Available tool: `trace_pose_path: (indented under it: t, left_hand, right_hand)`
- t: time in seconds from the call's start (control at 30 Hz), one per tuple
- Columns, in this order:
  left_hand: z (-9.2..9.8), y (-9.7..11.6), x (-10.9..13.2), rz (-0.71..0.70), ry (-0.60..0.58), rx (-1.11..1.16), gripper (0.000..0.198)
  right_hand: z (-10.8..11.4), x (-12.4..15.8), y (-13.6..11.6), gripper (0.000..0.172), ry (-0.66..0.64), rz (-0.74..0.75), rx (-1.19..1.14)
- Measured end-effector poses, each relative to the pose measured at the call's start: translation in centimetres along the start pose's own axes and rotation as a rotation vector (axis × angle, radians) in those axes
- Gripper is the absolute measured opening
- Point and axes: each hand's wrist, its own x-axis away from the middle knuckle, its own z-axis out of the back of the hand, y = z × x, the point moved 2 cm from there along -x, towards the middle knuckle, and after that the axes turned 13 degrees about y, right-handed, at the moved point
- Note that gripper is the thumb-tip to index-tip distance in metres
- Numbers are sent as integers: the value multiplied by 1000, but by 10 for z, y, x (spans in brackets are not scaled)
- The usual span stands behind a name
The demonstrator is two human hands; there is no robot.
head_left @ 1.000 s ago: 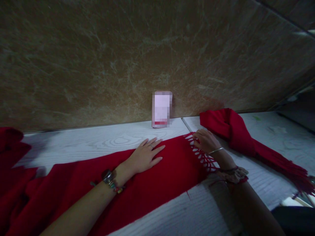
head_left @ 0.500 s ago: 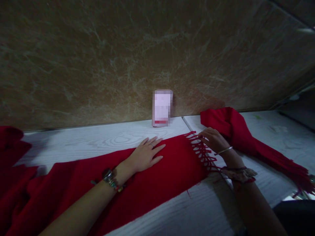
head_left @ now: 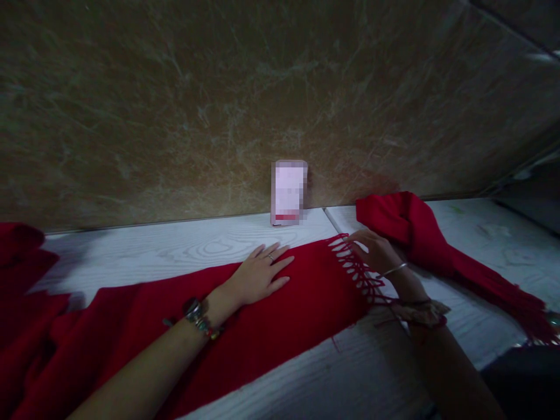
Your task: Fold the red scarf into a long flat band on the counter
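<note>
1. Wall: marbled, behind the phone.
2. Worktop: white, running left and right of the phone.
3. Scarf: red, on the worktop, on our side of the phone, rumpled toward its left. We judge it soft, light and limp; we'd take it by the woven edge, as loose strands may tangle.
4. Second scarf: folded, right of the phone.
5. Our left hand: open, spread flat on the scarf, nearer us than the phone.
6. Our right hand: right of the phone, fingers curled at the fringe; we cannot tell whether they pinch it.
</note>
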Motion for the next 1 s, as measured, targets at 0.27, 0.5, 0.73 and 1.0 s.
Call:
trace_pose_path:
  t: [0.27, 0.5, 0.73, 1.0]
  left_hand:
    - [-3, -2, 1, -12, 28, 0, 47]
    - [-4, -2, 0, -13, 44, 5, 47]
    - [-2, -1, -1, -3, 21, 0, 47]
    - [-2, -1, 0, -10, 25, -8, 47]
  right_hand:
    - [-8, -8, -22, 19, -232, 46, 28]
    - [0, -10, -16, 17, -290, 17, 179]
    - [-5, -9, -13, 21, -438, -106, 219]
    - [0, -7, -9, 17, -403, -98, 169]
